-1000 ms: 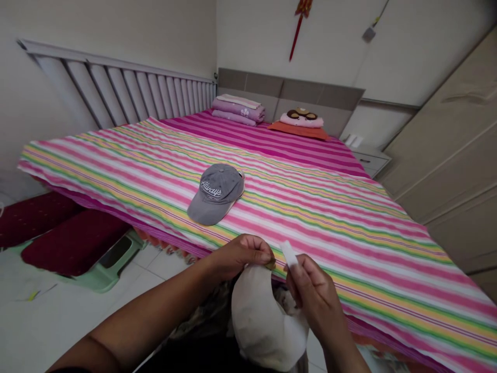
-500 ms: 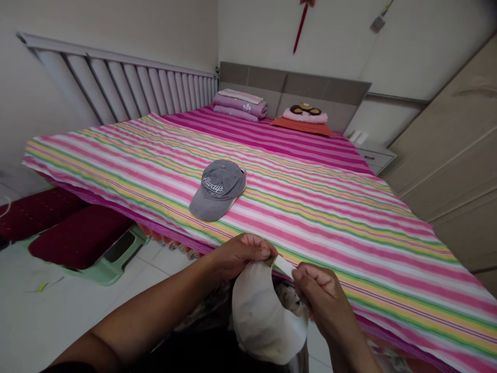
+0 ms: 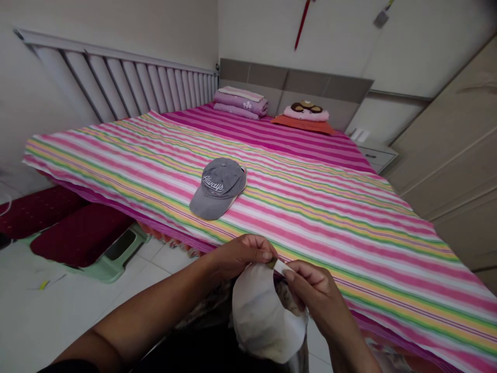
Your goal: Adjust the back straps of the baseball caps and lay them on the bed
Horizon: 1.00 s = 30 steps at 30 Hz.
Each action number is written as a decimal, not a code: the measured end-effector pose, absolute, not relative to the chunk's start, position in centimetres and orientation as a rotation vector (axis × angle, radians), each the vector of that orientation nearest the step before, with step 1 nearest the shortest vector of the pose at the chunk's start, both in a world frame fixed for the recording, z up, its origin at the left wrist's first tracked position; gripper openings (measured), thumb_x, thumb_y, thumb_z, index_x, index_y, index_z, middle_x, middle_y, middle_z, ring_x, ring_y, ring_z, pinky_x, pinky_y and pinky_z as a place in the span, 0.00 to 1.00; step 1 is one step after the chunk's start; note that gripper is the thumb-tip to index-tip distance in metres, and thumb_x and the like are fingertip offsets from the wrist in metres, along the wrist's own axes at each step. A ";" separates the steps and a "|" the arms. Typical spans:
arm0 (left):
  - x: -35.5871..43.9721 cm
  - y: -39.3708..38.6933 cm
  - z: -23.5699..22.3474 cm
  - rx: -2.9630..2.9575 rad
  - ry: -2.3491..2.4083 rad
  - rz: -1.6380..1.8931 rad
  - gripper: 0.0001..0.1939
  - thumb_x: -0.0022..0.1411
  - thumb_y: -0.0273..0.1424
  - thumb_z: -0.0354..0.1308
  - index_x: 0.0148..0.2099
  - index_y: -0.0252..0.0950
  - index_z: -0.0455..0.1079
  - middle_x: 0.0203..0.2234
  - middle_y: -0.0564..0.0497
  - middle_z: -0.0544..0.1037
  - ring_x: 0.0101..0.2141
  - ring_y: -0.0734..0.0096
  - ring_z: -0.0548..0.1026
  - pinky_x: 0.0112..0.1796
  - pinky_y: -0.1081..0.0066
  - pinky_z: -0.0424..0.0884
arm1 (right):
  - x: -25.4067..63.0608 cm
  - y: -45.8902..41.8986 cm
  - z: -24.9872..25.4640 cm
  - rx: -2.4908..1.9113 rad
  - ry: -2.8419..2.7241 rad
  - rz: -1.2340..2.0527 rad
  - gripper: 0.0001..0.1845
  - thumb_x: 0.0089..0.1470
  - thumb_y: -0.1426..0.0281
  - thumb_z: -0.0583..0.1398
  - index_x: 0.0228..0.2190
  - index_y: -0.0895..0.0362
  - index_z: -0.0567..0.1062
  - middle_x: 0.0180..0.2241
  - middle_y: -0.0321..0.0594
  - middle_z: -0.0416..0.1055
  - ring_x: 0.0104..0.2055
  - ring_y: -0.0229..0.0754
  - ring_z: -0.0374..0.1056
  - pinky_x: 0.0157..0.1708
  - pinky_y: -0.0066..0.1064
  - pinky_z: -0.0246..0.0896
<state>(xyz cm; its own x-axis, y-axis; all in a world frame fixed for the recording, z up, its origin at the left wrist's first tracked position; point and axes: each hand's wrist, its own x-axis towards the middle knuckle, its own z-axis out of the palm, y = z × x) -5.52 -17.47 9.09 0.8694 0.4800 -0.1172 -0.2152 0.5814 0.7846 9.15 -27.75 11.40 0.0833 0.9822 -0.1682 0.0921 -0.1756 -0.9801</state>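
A white cap (image 3: 254,311) hangs in front of me with its rear opening turned up. My left hand (image 3: 248,251) pinches the cap's edge at the left end of its back strap, beside a small brassy buckle (image 3: 272,263). On the other side, my right hand (image 3: 310,282) is closed on the white strap (image 3: 281,268) between thumb and fingers. Part of the strap is hidden under the right fingers. Beyond my hands, a grey cap (image 3: 220,187) with white lettering lies on the striped bed sheet (image 3: 330,199), touched by neither hand.
Folded purple bedding (image 3: 240,103) and an orange pillow (image 3: 305,124) with a pink, bear-like item are near the headboard (image 3: 322,93). A green stool (image 3: 124,254) with a dark red cushion stands at the left. A white nightstand (image 3: 375,154) stands beside the bed, near a wardrobe (image 3: 450,150).
My right hand has slid left along the strap, closer to the buckle and my left hand. Less of the strap shows between the hands. The grey cap stays in place.
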 end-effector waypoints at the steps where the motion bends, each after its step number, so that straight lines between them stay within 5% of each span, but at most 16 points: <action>1: -5.5 -17.5 9.1 0.873 0.333 0.417 0.13 0.41 0.34 0.67 0.25 0.30 0.68 0.22 0.51 0.70 0.25 0.75 0.68 0.29 0.75 0.62 | 9.2 -27.7 11.5 -1.453 -1.148 1.228 0.17 0.47 0.57 0.58 0.21 0.59 0.70 0.11 0.28 0.55 0.13 0.30 0.48 0.14 0.24 0.42; 30: -5.8 -18.0 8.1 1.024 0.233 0.437 0.17 0.42 0.33 0.67 0.32 0.32 0.64 0.24 0.54 0.71 0.26 0.80 0.68 0.30 0.77 0.61 | 8.9 -27.2 10.0 -1.332 -0.971 1.368 0.16 0.43 0.59 0.59 0.16 0.58 0.67 0.10 0.27 0.55 0.13 0.29 0.47 0.15 0.24 0.39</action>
<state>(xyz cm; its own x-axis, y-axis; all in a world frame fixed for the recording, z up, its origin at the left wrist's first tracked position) -5.80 -17.98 8.13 0.8900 0.4557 0.0149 -0.2418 0.4439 0.8628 8.90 -27.22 10.04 0.0545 0.9715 -0.2307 -0.1026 -0.2244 -0.9691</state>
